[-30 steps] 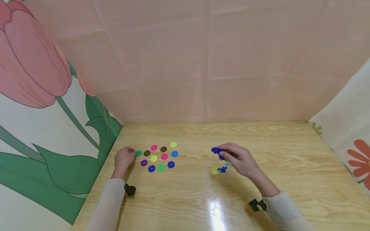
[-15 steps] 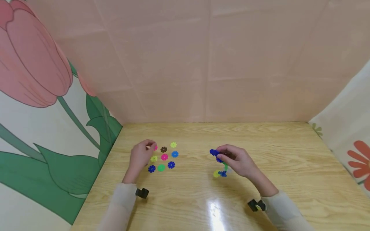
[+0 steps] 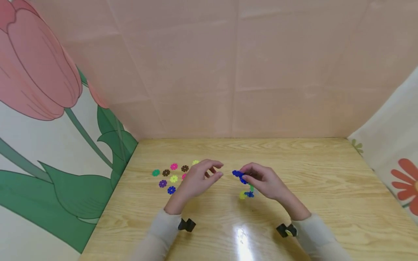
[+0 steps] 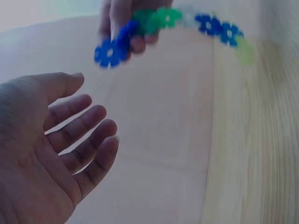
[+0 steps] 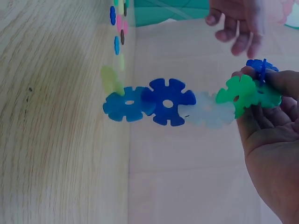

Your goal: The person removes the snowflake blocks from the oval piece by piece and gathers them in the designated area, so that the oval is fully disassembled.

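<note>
Where the chain (image 5: 167,102) is hanging: from the right hand (image 3: 266,183) and over the table (image 3: 326,170); its flower-shaped discs are running from blue at the held end through two greens, a clear disc (image 5: 208,112) and two more blues to a yellow disc (image 5: 110,79) at the low end. Whether that end is touching wood, I cannot tell.
Right hand: is clamping on the chain near its blue end, thumb and fingers pinching.
Left hand (image 3: 197,179): is hovering just left of the chain, apart from it, fingers parted and slightly bent, thumb standing away.
Loose discs (image 3: 173,179): are lying flat, well left of the chain; teal, brown, pink, yellow, purple and dark blue are showing, the left hand partly covering the group.
Pale sleeves (image 3: 315,232): are covering both forearms, nearer than the chain, black wrist devices (image 3: 187,225) sitting beside the cuffs.
Pink cloth (image 3: 228,72): is rising behind the chain.
Prints: a tulip (image 3: 42,65) is filling the far left of the chain, an orange flower (image 3: 406,177) the far right.
</note>
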`<control>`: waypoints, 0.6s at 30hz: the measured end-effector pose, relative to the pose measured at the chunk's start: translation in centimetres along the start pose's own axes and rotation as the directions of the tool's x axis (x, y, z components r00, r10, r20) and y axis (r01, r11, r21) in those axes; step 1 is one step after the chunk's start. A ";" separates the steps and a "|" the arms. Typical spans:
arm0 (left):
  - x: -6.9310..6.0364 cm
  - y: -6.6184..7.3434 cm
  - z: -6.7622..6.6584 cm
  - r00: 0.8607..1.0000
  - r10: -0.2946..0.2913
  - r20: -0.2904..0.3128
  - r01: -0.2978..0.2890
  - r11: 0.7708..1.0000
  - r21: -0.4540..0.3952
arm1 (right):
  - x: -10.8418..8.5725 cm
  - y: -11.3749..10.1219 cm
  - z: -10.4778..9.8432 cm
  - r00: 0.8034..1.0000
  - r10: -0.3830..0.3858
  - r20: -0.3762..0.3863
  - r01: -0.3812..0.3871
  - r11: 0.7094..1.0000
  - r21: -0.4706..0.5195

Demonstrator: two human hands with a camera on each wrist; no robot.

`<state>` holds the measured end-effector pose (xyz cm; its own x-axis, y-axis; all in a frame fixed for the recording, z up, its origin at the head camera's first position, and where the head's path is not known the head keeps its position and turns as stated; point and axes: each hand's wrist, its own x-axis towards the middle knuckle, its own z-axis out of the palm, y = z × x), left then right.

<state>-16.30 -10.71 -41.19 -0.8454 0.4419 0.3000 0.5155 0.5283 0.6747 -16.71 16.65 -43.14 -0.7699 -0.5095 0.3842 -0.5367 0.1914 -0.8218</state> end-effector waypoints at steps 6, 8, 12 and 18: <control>0.9 1.5 1.4 0.992 0.123 0.018 -0.123 0.992 0.000 | 0.2 -0.2 0.1 1.000 0.023 0.002 -0.023 1.000 0.010; 1.2 1.8 1.8 0.989 0.148 0.009 -0.148 0.989 -0.007 | 0.2 -0.2 0.0 1.000 0.014 0.005 -0.014 1.000 0.015; 1.5 2.2 2.3 0.987 0.161 -0.002 -0.161 0.987 -0.005 | 0.2 -0.1 0.1 1.000 0.000 0.011 -0.001 1.000 0.031; 1.7 2.3 2.6 0.989 0.145 0.021 -0.145 0.989 0.027 | 0.0 0.0 0.2 1.000 0.024 0.009 -0.024 0.999 0.040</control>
<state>-16.17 -6.86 -40.85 -0.7588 0.5286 0.3805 0.6365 0.4778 0.6055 -16.63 16.53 -43.25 -0.7794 -0.5121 0.3611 -0.5040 0.1699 -0.8469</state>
